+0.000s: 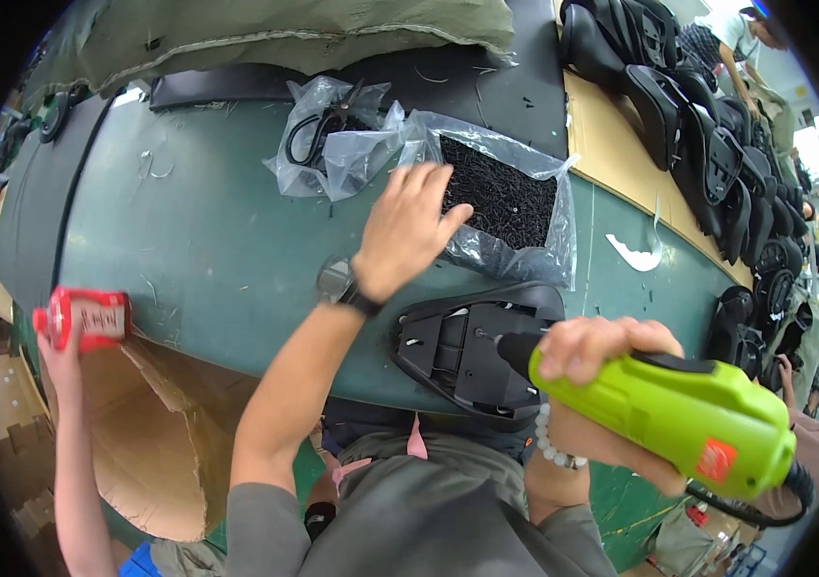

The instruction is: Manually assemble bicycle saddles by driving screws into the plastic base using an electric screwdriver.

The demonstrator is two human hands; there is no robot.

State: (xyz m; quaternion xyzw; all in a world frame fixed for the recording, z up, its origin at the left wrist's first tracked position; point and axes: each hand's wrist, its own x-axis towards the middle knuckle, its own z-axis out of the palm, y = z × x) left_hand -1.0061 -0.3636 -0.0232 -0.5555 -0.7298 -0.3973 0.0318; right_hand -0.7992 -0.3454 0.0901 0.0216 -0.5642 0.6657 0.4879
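A lime-green power screwdriver [669, 413] with a black nose, wrapped in the right hand's grip [604, 348], slants lengthwise, its bit pointing left above a black plastic shell [450, 344]. The shell lies on the green worktop [217, 250], narrow end left. The left hand's grip [405, 229], loosely spread, overlaps bagged black screws [504, 192].

Wears dark grey, short-sleeved shirt [400, 529]. On left wrist, round-faced watch [336, 279] with black strap [363, 304]. On right wrist, bracelet [546, 440] of pale round beads [563, 461].

Green worktable [217, 260], green floor [621, 495] — bright window [816, 146], far right
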